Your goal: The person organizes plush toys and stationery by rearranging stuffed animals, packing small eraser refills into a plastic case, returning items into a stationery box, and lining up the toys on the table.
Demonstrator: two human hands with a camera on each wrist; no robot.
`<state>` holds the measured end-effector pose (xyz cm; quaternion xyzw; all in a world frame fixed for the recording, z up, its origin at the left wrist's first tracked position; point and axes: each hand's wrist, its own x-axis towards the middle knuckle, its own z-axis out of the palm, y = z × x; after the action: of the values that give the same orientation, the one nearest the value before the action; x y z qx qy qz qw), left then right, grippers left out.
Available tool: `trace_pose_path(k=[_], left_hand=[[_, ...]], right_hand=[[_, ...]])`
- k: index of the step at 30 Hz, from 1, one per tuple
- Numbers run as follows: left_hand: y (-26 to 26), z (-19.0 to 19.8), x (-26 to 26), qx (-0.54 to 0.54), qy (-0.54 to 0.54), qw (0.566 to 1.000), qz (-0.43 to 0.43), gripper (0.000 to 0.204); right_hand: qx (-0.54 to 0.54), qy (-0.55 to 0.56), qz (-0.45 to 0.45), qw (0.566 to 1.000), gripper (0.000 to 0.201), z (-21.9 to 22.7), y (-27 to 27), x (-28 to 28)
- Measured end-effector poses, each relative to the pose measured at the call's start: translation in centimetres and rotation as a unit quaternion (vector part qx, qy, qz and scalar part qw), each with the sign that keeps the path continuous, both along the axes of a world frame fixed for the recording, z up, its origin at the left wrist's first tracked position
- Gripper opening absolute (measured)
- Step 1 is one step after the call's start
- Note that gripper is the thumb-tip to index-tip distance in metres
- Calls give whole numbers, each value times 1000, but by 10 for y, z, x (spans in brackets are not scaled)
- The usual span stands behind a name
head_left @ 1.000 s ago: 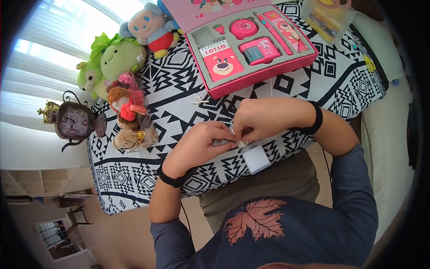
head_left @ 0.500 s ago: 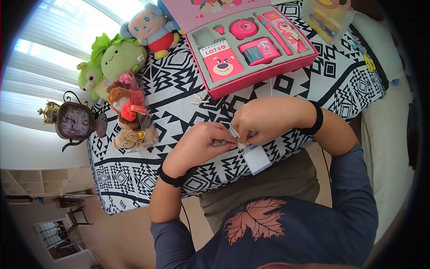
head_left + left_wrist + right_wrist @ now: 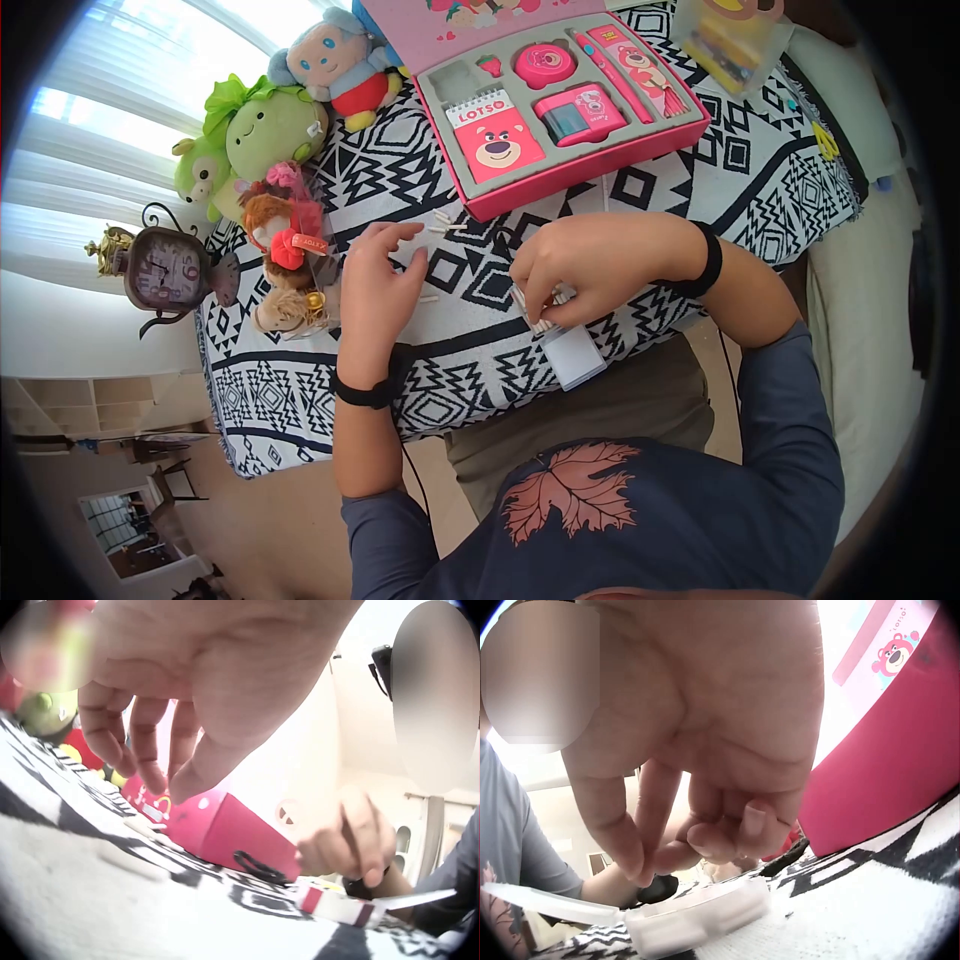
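My left hand (image 3: 385,275) is off to the left, fingers spread and loosely bent, with nothing visible between them. Several short white sticks (image 3: 447,224) lie on the patterned cloth just beyond its fingertips, and a single stick (image 3: 429,299) lies beside it. My right hand (image 3: 590,268) is over a small clear case (image 3: 697,919) of white sticks. In the right wrist view its thumb (image 3: 607,825) and forefinger tips meet above the case, nothing visible between them, the other fingers curled. The case's clear lid (image 3: 573,357) is folded back toward my body.
Beyond my hands stands an open pink gift box (image 3: 590,170) with a notepad (image 3: 497,135), a pencil sharpener (image 3: 580,115) and other stationery. Plush toys (image 3: 265,130) and a clock (image 3: 165,268) line the left side. A clear bag (image 3: 725,50) sits at the back right.
My left hand has left the case and moved left and away from my body, its fingers opening; the single stick now shows beside it. My right hand has stayed over the case.
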<state>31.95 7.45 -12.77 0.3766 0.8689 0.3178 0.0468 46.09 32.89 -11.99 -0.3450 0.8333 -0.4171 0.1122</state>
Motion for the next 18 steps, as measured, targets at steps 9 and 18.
trace_pose_path(k=[9, 18], left_hand=[[7, -13, 5, -121, 101, 982, -105, 55], [11, -15, -11, -59, 20, 993, -99, 18]], right_hand=[[-50, 78, -128, 987, 10, 0, -1, -5], [-38, 62, -142, 987, 12, 5, -1, -5]])
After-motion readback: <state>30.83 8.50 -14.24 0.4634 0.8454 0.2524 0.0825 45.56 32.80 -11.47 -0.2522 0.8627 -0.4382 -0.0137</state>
